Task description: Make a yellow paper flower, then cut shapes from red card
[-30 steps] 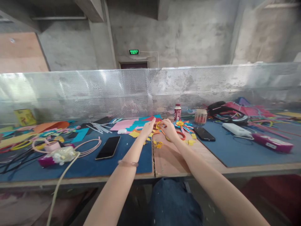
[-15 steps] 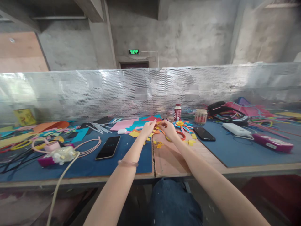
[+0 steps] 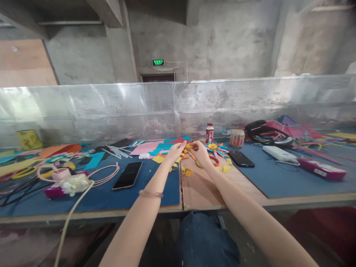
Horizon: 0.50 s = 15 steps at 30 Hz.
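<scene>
Over the middle of the table my two hands are close together, fingers closed. My right hand point(image 3: 199, 152) pinches a small piece of yellow paper point(image 3: 189, 145) between thumb and fingertips. My left hand point(image 3: 175, 152) is just to its left, thumb raised; what its fingers hold is too small to make out. Below them lie yellow paper scraps point(image 3: 188, 171). Scissors with orange-red handles point(image 3: 214, 161) rest beside my right wrist, partly hidden. A paper flower point(image 3: 213, 147) with a yellow centre and blue and orange petals lies just beyond.
A dark phone point(image 3: 128, 175) lies left of my arms, another phone point(image 3: 241, 158) to the right. Behind stand a red-labelled bottle point(image 3: 210, 134) and a jar point(image 3: 237, 138). Power strips point(image 3: 322, 169) and cables flank both sides. A perforated metal screen point(image 3: 133, 107) closes off the back.
The yellow piece at my right fingertips now shows more clearly between the hands. My hands have shifted only slightly; the objects on the table stay put.
</scene>
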Tool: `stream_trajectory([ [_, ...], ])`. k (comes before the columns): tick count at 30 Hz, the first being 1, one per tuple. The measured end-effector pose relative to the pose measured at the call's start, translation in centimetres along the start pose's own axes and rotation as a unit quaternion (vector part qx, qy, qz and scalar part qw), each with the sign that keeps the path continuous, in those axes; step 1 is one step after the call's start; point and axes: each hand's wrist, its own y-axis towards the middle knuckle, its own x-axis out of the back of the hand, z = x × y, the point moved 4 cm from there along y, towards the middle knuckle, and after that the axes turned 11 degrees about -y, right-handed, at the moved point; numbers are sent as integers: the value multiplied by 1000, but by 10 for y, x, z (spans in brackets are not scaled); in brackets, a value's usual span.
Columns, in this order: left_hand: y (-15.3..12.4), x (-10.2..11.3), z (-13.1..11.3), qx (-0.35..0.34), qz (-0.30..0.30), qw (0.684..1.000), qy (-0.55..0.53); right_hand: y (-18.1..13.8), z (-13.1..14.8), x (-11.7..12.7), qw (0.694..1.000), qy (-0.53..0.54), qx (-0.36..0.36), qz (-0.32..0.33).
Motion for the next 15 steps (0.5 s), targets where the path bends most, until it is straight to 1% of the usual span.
stream_trajectory([
  [3,-1,-2,-2,-4,7,1000,6,0,3,-1,999,-20,45,-17],
  [5,-1,-2,-1,-5,6,1000,3,0,3,0,998,-18,55,-24],
  [7,1,0,0,2,-5,1000,2,0,1,0,999,-12,47,-21],
  [10,2,2,2,10,-23,1000,2,0,0,0,999,-9,35,2],
  [15,2,3,0,-2,-39,999,0,1,-2,-2,999,12,24,21],
])
